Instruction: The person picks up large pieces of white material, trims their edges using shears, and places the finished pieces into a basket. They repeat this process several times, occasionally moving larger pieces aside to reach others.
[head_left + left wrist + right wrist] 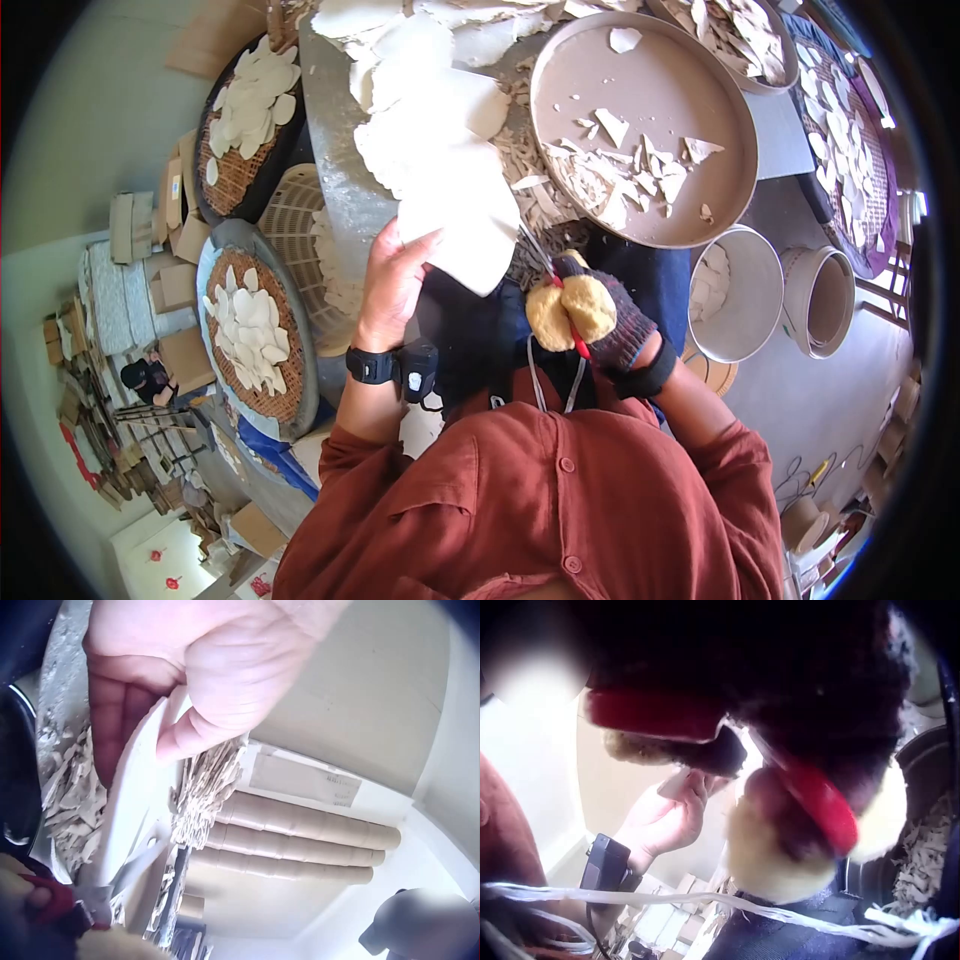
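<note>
My bare left hand [393, 280] pinches the edge of a thin white sheet [465, 225] between thumb and fingers. The sheet has a rounded near end. In a dark knitted glove with yellow padding, my right hand [622, 325] grips red-handled scissors [582, 345]. Their blades point up to the sheet's right edge. In the left wrist view the scissor blades [139, 866] stand parted right at the sheet [131, 799]. The right wrist view shows both red handles [817, 802] against the glove, with part of the grip hidden.
Beyond the sheet, more white sheets [410, 60] cover the metal table [335, 130]. A round tray [650, 80] with broken pieces stands at right, a white bucket [750, 300] below it. Woven trays [290, 330] of oval pieces and a plastic basket [290, 230] stand at left.
</note>
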The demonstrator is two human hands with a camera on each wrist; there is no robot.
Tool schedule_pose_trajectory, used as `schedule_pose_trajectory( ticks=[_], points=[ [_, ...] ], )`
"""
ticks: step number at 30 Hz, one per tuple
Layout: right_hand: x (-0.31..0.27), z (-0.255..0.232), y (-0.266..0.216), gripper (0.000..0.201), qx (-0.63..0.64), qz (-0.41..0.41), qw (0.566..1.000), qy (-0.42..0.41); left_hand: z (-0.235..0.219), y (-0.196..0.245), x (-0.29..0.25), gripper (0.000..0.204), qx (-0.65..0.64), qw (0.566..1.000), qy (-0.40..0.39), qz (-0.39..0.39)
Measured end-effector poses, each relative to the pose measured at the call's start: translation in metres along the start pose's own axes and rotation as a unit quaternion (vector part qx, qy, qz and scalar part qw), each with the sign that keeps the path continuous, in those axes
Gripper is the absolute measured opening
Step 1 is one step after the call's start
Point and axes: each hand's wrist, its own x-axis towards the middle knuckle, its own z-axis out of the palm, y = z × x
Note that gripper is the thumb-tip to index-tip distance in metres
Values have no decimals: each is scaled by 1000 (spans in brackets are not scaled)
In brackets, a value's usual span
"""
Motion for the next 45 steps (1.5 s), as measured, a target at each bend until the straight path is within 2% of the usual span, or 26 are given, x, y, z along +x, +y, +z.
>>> schedule_pose_trajectory(
  ticks=[2, 3, 5, 7, 9, 10, 13, 15, 17, 19, 21, 23, 25, 27, 29, 30, 32, 35, 36, 37, 38, 40, 41, 42, 44, 45],
  points=[
    [-5, -6, 7, 26, 139, 39, 990, -6, -14, 2, 2, 26, 27, 995, 11, 94],
    [-7, -9, 10, 26, 206, 60, 977, -4, -15, 6, 6, 22, 119, 973, 14, 195],
    [-5, -15, 29, 27, 239, 18, 966, -95, -16, 9, 17, 15, 294, 878, 17, 378],
    [-9, -6, 21, 29, 63, -26, 994, -81, -13, 9, 19, 12, 342, 846, 41, 407],
    [-14, 3, 10, 30, -82, -72, 990, -89, -11, 9, 19, 12, 414, 799, 50, 432],
    [-13, 6, 3, 31, -138, -96, 980, -108, -8, 9, 18, 12, 385, 819, 45, 424],
    [-9, 1, 4, 30, -83, -106, 979, -154, -3, 4, 16, 11, 320, 856, 39, 405],
    [-5, -3, 10, 28, 30, -75, 983, -165, -4, 2, 15, 9, 316, 859, 50, 401],
    [-6, -2, 17, 23, -26, -73, 991, -110, -4, 3, 16, 9, 328, 854, 49, 402],
    [-9, 7, 8, 20, 19, -53, 995, -83, -3, 4, 17, 9, 342, 847, 49, 405],
    [-13, 18, -11, 22, 245, 6, 962, -118, -4, 6, 17, 10, 359, 838, 51, 408],
    [-13, 16, -10, 21, 173, -19, 979, -109, -1, 9, 16, 14, 373, 817, 54, 437],
    [-13, 17, -7, 21, 293, 23, 954, -64, 2, 10, 16, 18, 391, 804, 86, 441],
    [-6, 15, -7, 21, 250, -52, 964, -79, 5, 7, 12, 22, 414, 797, 146, 415],
    [2, 8, -6, 24, 241, -84, 962, -99, -6, -5, 8, 23, 417, 808, 105, 403],
    [6, 2, -5, 26, 253, -79, 958, -113, 0, -10, 3, 19, 325, 882, 129, 316],
    [10, -8, 3, 29, 202, -62, 973, -99, 12, -14, -4, 21, 100, 965, 123, 209],
    [17, -6, 8, 29, 216, -53, 973, -52, 20, -17, -14, 26, -45, 988, 89, 116],
    [21, -2, 0, 28, 139, -91, 985, -43, 23, -19, -16, 28, -66, 990, 76, 102],
    [19, 8, -1, 26, 381, 3, 925, 8, 26, -20, -18, 27, -52, 992, 71, 89],
    [25, -12, 16, 25, 265, -40, 961, -69, 30, -21, -21, 25, -37, 994, 68, 74],
    [30, -18, 31, 28, -46, -89, 995, -5, 35, -24, -27, 25, 5, 996, 70, 51],
    [33, -21, 38, 30, -193, -99, 975, 34, 37, -24, -28, 25, 25, 996, 61, 52],
    [32, -12, 29, 27, -214, -154, 964, 41, 39, -23, -30, 25, 46, 996, 53, 52],
    [32, -11, 29, 24, -130, -162, 977, 48, 37, -21, -32, 27, 88, 994, 39, 56],
    [32, -14, 32, 23, -26, -114, 992, 48, 34, -20, -31, 29, 108, 992, 32, 59]
  ],
)
